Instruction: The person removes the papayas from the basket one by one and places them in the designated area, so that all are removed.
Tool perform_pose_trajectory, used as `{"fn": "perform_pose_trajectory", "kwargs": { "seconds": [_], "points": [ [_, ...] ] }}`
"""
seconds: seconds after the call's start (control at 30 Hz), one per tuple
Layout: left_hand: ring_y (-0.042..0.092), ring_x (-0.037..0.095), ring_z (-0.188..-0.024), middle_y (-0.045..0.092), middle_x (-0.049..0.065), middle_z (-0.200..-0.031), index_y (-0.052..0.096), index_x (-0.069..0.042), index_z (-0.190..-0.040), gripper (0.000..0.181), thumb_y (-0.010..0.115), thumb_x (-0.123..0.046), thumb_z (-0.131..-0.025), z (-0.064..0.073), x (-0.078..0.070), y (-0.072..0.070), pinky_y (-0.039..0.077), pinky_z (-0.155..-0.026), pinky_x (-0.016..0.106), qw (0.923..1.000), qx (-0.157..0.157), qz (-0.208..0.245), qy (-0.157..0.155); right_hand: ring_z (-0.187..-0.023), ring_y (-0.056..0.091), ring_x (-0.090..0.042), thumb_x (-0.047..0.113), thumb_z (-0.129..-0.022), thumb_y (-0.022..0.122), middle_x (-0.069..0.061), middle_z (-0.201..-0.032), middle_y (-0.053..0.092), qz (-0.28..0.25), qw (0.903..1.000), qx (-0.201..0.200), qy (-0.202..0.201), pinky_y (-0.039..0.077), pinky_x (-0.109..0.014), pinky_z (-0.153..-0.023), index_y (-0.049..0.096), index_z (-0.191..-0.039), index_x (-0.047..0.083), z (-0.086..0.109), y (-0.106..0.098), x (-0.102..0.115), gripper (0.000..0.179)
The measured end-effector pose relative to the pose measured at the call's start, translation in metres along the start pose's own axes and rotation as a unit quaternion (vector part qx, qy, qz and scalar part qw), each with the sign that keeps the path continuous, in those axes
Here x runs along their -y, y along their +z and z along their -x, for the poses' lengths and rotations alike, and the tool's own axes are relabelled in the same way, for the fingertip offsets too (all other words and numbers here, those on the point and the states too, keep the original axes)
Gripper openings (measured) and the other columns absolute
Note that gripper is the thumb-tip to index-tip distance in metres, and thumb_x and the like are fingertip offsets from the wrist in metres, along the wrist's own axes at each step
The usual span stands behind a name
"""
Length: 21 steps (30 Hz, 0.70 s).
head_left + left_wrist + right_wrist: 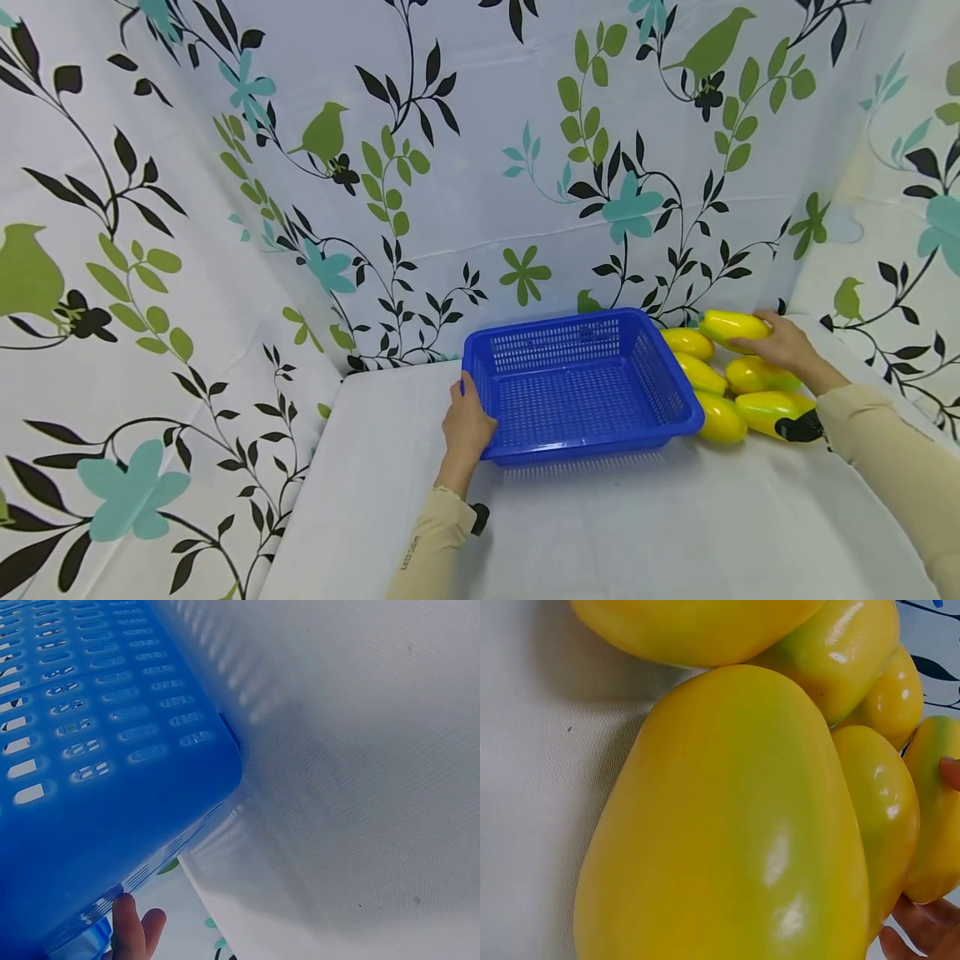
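A blue plastic basket (pixel 581 450) with slotted walls holds nothing inside. My left hand (pixel 467 429) grips its left rim; in the left wrist view two fingertips (pixel 129 930) show beside the basket wall (pixel 97 817). At the back right my right hand (pixel 791 346) holds a yellow mango (pixel 726 325) with a greenish tint, just above the other mangoes. The right wrist view shows the held mango (pixel 930 825) between thumb and fingers (pixel 919 926), partly cut off by the frame edge. A large mango (pixel 727 825) fills the middle of that view.
Several more yellow mangoes, among them a front one (pixel 722 419) and a right one (pixel 761 375), lie grouped against the basket's right side. A white cloth covers the table (pixel 600 533). Patterned curtains (pixel 465 208) stand behind and at both sides.
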State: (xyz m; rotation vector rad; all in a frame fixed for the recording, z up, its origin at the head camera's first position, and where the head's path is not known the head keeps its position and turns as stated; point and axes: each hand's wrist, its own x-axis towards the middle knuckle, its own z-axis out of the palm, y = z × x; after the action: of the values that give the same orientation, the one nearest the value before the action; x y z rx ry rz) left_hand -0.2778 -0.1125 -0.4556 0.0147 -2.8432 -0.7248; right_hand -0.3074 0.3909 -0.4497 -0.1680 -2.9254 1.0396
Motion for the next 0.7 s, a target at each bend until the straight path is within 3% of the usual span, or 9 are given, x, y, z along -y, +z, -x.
{"fn": "perform_pose_trajectory", "kwargs": {
  "seconds": [0.1,0.33,0.6,0.7],
  "points": [
    [0.064,0.043,-0.093,0.042,0.029,-0.141,0.03,0.006,-0.151,0.092,0.079,-0.003,-0.074,0.0,0.0,0.0,0.054,-0.072,0.053,1.0,0.0,0.001,0.0,-0.121,0.031,-0.061,0.044,-0.096,0.057,-0.048,-0.137,0.026,0.006,1.0,-0.005,-0.006,0.026,-0.071,-0.102,0.02,-0.142,-0.021,-0.001,0.001,-0.001,0.088],
    [0.064,0.044,-0.095,0.042,0.03,-0.141,0.03,0.006,-0.151,0.091,0.078,-0.003,-0.073,0.0,0.001,0.001,0.054,-0.073,0.053,1.0,-0.002,0.002,0.003,-0.101,0.045,-0.052,0.037,-0.092,0.062,-0.041,-0.119,0.042,0.037,0.999,-0.027,0.003,0.04,-0.065,-0.089,0.028,-0.133,-0.021,-0.002,0.002,-0.007,0.079],
    [0.064,0.044,-0.095,0.042,0.03,-0.141,0.031,0.006,-0.15,0.091,0.078,-0.003,-0.073,-0.001,-0.001,0.003,0.054,-0.074,0.053,0.9999,-0.003,0.001,0.01,-0.114,0.037,-0.059,0.032,-0.09,0.061,-0.047,-0.128,0.031,0.052,0.998,0.019,0.031,0.031,-0.069,-0.1,0.02,-0.137,-0.027,0.0,0.0,-0.014,0.085],
    [0.064,0.043,-0.094,0.041,0.03,-0.142,0.03,0.005,-0.151,0.091,0.077,-0.002,-0.073,-0.001,-0.001,0.003,0.054,-0.072,0.052,1.0,-0.002,0.001,0.007,-0.116,0.034,-0.061,0.029,-0.092,0.058,-0.048,-0.13,0.028,0.043,0.9978,0.033,0.038,0.029,-0.07,-0.101,0.023,-0.136,-0.024,-0.001,0.002,-0.015,0.078]
  ]
}}
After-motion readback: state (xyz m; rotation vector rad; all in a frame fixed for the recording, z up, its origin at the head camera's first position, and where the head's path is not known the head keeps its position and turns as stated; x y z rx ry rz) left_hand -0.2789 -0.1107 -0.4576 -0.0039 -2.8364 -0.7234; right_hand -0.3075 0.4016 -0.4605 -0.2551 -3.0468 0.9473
